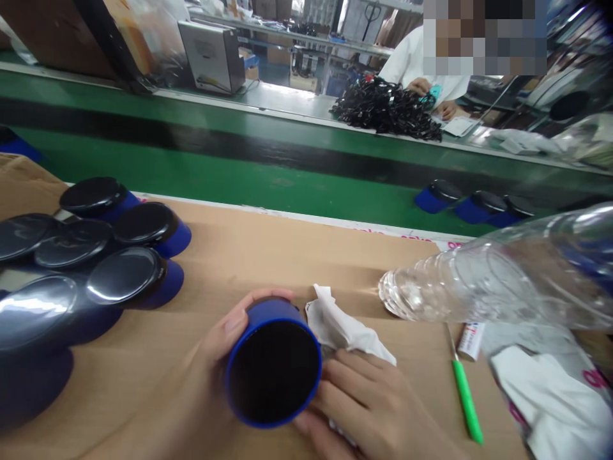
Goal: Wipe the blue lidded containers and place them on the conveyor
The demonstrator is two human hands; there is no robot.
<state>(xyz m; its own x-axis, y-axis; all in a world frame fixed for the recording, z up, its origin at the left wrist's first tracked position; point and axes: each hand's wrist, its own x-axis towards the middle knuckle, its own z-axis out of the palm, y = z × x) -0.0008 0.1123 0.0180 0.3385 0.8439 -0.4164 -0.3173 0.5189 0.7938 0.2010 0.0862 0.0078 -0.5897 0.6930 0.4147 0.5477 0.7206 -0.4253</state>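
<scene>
A blue cylinder with a flat black round face [274, 374] is tilted toward me above the cardboard. My left hand [225, 338] is wrapped round its left side and top edge. At its right side, my right hand [364, 396] grips a crumpled white cloth [347, 329], whose loose end sticks up past the knuckles. The right fingertips are partly hidden behind the cylinder. Several similar blue cylinders with glossy black tops [127, 275] stand close together to the left of my left hand.
A clear plastic bottle [460, 287] stands at right, near a green-handled thin tool [467, 399], a small white tube [472, 340] and another white cloth [555, 402]. More cylinders [481, 206] sit on the green belt [268, 182]. Across it, a person [407, 57] works beside piled black cables [387, 105].
</scene>
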